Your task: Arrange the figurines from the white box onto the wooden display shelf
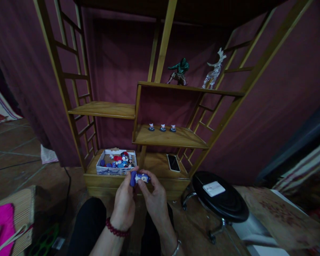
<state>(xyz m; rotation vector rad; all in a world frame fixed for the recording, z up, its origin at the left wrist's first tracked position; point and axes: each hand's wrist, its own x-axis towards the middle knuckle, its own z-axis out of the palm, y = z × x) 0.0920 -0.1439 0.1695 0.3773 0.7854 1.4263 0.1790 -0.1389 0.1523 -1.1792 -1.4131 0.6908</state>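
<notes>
Between my two hands is a small blue and white figurine (140, 177), lying on its side with its darker blue base end toward the left. My left hand (124, 199) is closed around that base end. The fingers and thumb of my right hand (155, 195) pinch the figurine's other end. Just beyond my hands, on the lowest shelf, stands an open cardboard box (116, 171) holding a jumble of several small red, white and blue figurines (121, 160).
Three small figurines (162, 127) stand in a row on the middle shelf (170, 139). A phone (173, 162) lies on the lowest shelf. Above are a dark green figure (180, 71) and a clear deer (214, 69). A black stool (229, 202) stands at right.
</notes>
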